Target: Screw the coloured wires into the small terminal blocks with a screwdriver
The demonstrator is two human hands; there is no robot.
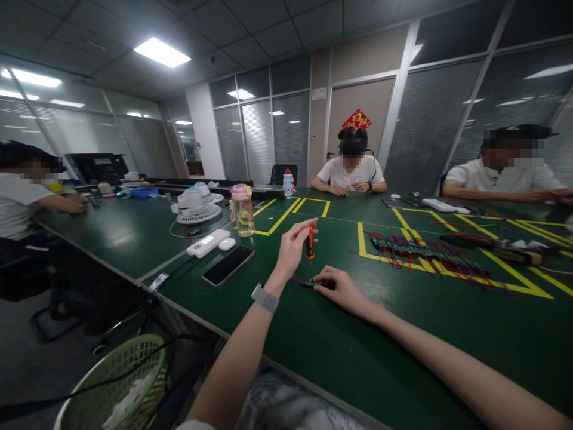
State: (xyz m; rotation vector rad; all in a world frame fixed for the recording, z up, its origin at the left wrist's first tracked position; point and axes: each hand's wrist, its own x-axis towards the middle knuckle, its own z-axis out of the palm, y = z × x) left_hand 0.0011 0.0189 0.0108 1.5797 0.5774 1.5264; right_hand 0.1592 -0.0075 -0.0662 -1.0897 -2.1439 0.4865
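Note:
My left hand [293,248] grips an orange and black screwdriver [310,243] held upright, its thin shaft pointing down. The tip meets a small green circuit board [308,283] with red and blue wires, which lies on the green table [358,346]. Low beside the board, my right hand [338,288] has its fingers closed on the board's right end. Part of the board is hidden by those fingers. To the right lies a pile of similar green boards with red and blue wires [425,251], inside yellow tape lines.
Left of my hands are a phone [228,266], a white power strip [208,243], a small white case [227,244], a pink-lidded bottle [242,210] and white fans [197,204]. A green basket [111,382] stands below the table edge. Several people sit around the table.

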